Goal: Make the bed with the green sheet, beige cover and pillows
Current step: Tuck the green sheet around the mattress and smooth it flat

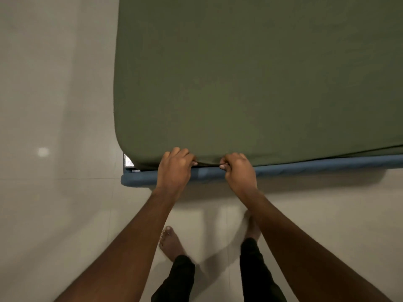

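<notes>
Head view, looking straight down at the near edge of the bed.

We record the green sheet [250, 83] spread flat over the mattress, filling the centre and the upper right of the frame. Its surface looks smooth, and its rounded lower-left corner sits just left of the hands. A slight pucker of fabric runs between the two hands along the lower edge.

Left hand [174, 168]: at the sheet's lower edge, lower centre of the frame, knuckles up, fingers curled and clutching the hem. Right hand [238, 171]: just to the right of it, fingers likewise curled round the same hem, fingertips turned under. Both hands grasp the sheet; the two are near each other but not touching. Both forearms are bare and run in from the bottom corners of the frame.

Directly below the sheet's edge we note a blue padded rail [316, 165], running from lower centre-left out to the right edge. Both hands lie across it. At the rail's left end a small shiny metallic corner [128, 163] shows just beside the sheet's corner.

The pale tiled floor [54, 105] fills the left side and the bottom, with one bright reflection [43, 151] at mid left. At bottom centre we see two bare feet, the left foot [171, 241] and the right foot [253, 227], below dark trousers [255, 269]. The right foot is blurred.
</notes>
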